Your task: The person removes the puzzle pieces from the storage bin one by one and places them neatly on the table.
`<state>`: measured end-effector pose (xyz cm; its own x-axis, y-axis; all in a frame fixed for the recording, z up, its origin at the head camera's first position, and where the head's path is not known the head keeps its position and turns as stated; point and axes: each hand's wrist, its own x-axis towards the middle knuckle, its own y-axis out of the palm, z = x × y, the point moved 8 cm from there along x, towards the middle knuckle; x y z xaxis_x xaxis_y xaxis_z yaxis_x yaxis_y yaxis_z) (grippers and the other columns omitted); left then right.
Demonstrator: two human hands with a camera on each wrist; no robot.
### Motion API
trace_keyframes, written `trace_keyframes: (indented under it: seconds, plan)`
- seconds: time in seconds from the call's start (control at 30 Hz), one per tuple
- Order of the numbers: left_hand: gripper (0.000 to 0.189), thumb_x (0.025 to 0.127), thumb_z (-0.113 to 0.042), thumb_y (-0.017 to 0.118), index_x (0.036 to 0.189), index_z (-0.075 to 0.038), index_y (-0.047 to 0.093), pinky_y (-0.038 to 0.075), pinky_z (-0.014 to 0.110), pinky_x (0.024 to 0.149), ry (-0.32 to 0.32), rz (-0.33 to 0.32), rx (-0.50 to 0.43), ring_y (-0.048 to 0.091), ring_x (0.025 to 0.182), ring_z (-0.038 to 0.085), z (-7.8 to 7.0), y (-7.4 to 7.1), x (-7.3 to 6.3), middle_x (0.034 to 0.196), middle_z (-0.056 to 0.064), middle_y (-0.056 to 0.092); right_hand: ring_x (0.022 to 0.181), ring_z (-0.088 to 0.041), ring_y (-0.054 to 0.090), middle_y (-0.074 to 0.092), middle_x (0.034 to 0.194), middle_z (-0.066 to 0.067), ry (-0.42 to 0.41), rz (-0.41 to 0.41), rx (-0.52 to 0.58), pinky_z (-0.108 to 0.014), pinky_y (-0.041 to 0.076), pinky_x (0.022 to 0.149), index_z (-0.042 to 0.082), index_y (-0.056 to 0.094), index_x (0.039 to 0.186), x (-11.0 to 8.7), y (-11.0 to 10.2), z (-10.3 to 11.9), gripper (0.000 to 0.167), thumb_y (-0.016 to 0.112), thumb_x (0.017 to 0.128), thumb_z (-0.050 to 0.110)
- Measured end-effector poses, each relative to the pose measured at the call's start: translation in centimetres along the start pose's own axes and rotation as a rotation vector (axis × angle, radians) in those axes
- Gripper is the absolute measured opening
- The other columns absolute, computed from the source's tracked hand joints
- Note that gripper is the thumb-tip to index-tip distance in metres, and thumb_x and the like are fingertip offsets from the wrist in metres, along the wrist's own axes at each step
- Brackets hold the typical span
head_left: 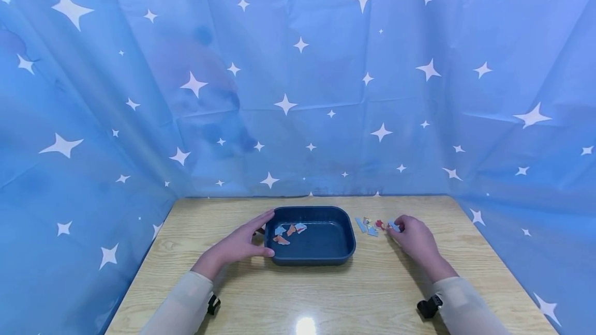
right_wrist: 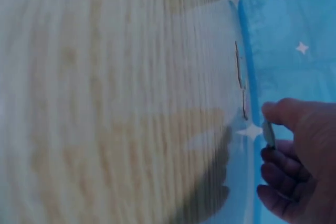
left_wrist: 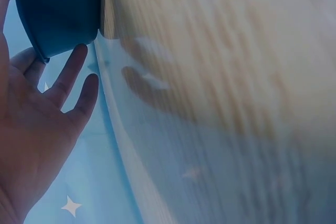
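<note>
A dark blue rectangular tray (head_left: 326, 244) stands on the table, with several jigsaw puzzle pieces (head_left: 281, 240) lying in its left part. My left hand (head_left: 239, 242) is at the tray's left end, thumb by the front corner and fingers by the back one. Its fingers are spread and fairly straight against the tray's side in the left wrist view. To the right of the tray, my right hand (head_left: 416, 239) pinches a light blue puzzle piece (head_left: 393, 226) between thumb and finger. The right wrist view shows that piece (right_wrist: 269, 134) edge-on, held above the table.
Several loose puzzle pieces (head_left: 372, 231), blue, yellow and red, lie between the tray and my right hand. The wood-grain table (head_left: 261, 293) ends at a blue curtain (head_left: 298, 143) with white stars, behind and on both sides.
</note>
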<state>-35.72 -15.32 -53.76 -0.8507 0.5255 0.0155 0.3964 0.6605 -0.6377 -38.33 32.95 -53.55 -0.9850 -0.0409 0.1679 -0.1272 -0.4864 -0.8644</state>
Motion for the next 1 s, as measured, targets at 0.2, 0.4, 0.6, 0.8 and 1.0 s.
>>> trace_keyframes:
  seconds: [0.2,0.4,0.6,0.8,1.0]
  plan:
    - [0.104,0.098,-0.040,0.088,0.178,-0.027,0.025,0.031,0.067,0.128,-0.011,-0.001,0.005,0.018,0.169,0.036,0.1,0.0,0.0,0.185,-0.001,0.015,0.077,-0.023,0.064,0.074,0.093,-0.013,0.016,0.029,-0.034,-0.048,0.057,0.070,-0.009,0.074,0.114,0.4,0.4,-0.1,0.036,0.081,0.101,0.024]
    - [0.105,0.096,-0.040,0.089,0.179,-0.028,0.024,0.030,0.065,0.129,-0.017,0.000,0.018,0.018,0.169,0.033,0.2,0.1,0.1,0.185,-0.006,0.015,0.076,-0.023,0.063,0.073,0.093,-0.012,0.032,0.060,-0.075,-0.046,0.056,0.068,-0.009,0.073,0.115,0.5,0.9,-0.4,0.037,0.080,0.102,0.025]
    - [0.105,0.097,-0.041,0.089,0.179,-0.028,0.025,0.031,0.064,0.129,-0.025,0.000,0.013,0.018,0.169,0.032,0.3,0.1,0.1,0.184,-0.009,0.015,0.072,-0.023,0.061,0.074,0.092,-0.013,0.027,0.084,-0.114,-0.042,0.052,0.063,-0.009,0.071,0.122,0.6,1.4,-0.4,0.040,0.079,0.104,0.026]
    - [0.103,0.099,-0.039,0.087,0.179,-0.024,0.024,0.034,0.065,0.127,-0.016,0.004,0.000,0.019,0.169,0.035,0.2,0.0,0.1,0.185,-0.005,0.015,0.083,-0.030,0.069,0.076,0.102,-0.020,0.012,0.112,-0.125,-0.052,0.059,0.074,-0.009,0.071,0.127,0.7,1.3,0.1,0.041,0.080,0.104,0.024]
    - [0.103,0.099,-0.040,0.087,0.179,-0.025,0.024,0.034,0.066,0.127,-0.005,0.004,0.005,0.018,0.169,0.036,0.2,0.1,0.1,0.186,0.003,0.015,0.098,-0.041,0.073,0.076,0.115,-0.028,0.001,0.156,-0.142,-0.058,0.059,0.084,-0.011,0.072,0.130,0.5,0.9,1.0,0.042,0.079,0.105,0.022]
